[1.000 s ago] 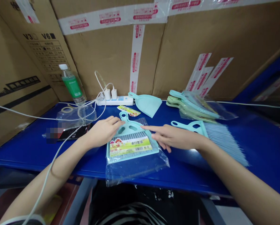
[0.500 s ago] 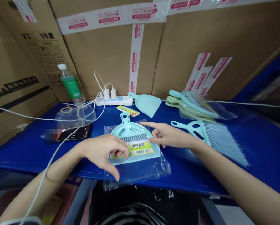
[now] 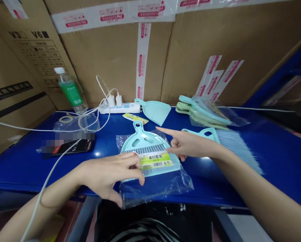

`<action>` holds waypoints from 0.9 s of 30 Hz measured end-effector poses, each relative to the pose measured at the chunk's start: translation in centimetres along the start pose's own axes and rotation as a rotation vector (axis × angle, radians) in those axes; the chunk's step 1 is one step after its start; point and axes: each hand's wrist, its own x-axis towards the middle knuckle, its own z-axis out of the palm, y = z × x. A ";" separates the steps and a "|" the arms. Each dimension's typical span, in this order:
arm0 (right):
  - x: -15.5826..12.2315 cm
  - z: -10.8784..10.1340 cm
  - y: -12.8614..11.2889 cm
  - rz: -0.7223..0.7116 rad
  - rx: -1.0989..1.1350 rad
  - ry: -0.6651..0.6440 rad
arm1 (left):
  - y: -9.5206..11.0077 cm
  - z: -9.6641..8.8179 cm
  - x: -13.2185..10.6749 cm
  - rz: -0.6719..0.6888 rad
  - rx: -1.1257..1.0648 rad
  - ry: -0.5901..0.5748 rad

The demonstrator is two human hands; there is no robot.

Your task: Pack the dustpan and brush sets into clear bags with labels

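A light-blue dustpan (image 3: 175, 167) with a small brush nested in it lies in a clear plastic bag (image 3: 162, 188) at the table's front. A yellow-green label card (image 3: 155, 160) with printing covers part of the bristles. My left hand (image 3: 112, 171) reaches over the dustpan's left side, fingers bent and spread from the thumb; its thumb is at the bag's lower-left edge. At the dustpan's right rim, my right hand (image 3: 185, 144) has its thumb over the card's corner and its other fingers curled by the rim, with the index finger stretched out.
A loose brush (image 3: 234, 148) lies right, partly behind my right forearm. Behind are another dustpan (image 3: 155, 112), a label card (image 3: 135, 118) and bagged sets (image 3: 203, 112). Left are a phone (image 3: 77, 146), bottle (image 3: 71, 92), power strip (image 3: 126, 108) and white cables. Cardboard boxes (image 3: 105, 53) wall the back.
The bagged dustpan has shifted right and turned slightly, my right hand moving with it. My left thumb has moved down to the bag's lower-left edge. The view has shifted a little.
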 end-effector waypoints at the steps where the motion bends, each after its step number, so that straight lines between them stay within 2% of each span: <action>1: 0.0 0.0 0.0 0.011 -0.006 -0.008 | 0.1 -0.1 0.1 -0.006 0.002 0.000; 11: -0.5 -0.9 1.1 0.023 -0.039 -0.140 | -0.5 -0.9 0.4 -0.007 -0.083 0.058; 13: 0.0 -1.0 1.7 -0.030 -0.043 -0.092 | -0.7 -0.9 0.5 0.001 -0.091 0.083; 15: 0.8 -0.9 2.1 -0.069 -0.068 0.036 | -0.8 -0.9 0.5 -0.001 -0.089 0.108; 17: 1.5 -0.6 2.2 -0.055 -0.134 0.183 | -0.8 -0.9 0.5 -0.018 -0.076 0.113; 19: 2.1 -0.3 2.0 -0.015 -0.189 0.257 | -0.8 -0.8 0.5 -0.044 -0.055 0.100; 22: 2.3 0.0 1.4 0.015 -0.210 0.272 | -0.7 -0.8 0.5 -0.060 -0.031 0.087; 27: 2.1 0.0 1.3 -0.015 -0.197 0.281 | -0.8 -0.6 0.6 -0.072 0.003 0.089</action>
